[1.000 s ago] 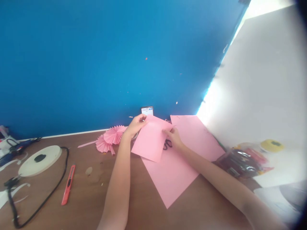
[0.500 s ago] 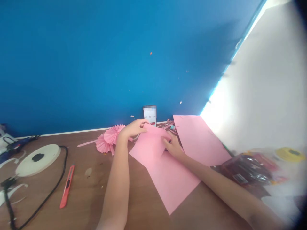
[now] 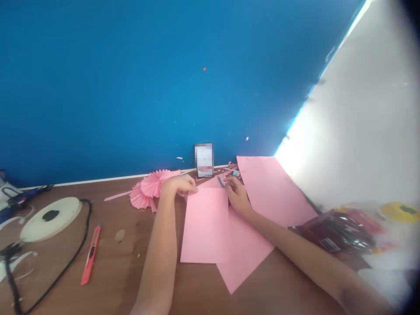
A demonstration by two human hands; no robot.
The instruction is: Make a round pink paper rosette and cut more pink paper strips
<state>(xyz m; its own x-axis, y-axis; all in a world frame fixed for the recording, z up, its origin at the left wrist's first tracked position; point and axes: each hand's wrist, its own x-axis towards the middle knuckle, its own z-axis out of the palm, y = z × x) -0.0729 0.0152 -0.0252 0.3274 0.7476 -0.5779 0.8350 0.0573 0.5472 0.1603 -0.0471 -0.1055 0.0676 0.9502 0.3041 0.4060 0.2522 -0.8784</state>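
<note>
A pink sheet of paper (image 3: 205,227) lies nearly upright to my view, its top left corner pinched in my left hand (image 3: 183,184). Beside its top right corner my right hand (image 3: 238,194) is closed round a pair of scissors (image 3: 221,182); only the slim grey-blue blades and a dark bit of handle show. Under the sheet and my right wrist lies a larger pink sheet (image 3: 244,258), turned at an angle. Two pleated pink paper fans (image 3: 155,183) sit just left of my left hand.
A phone (image 3: 204,159) leans on the blue wall. Another large pink sheet (image 3: 278,192) lies at the right, near plastic packets (image 3: 337,232). Toward the left are a red box cutter (image 3: 91,256), a round cream device (image 3: 52,218) and a black cable (image 3: 74,258).
The smaller pink sheet has come down from a raised, bent position and now lies flat and straight. My right hand has let go of its edge, and the scissor blades have come into view.
</note>
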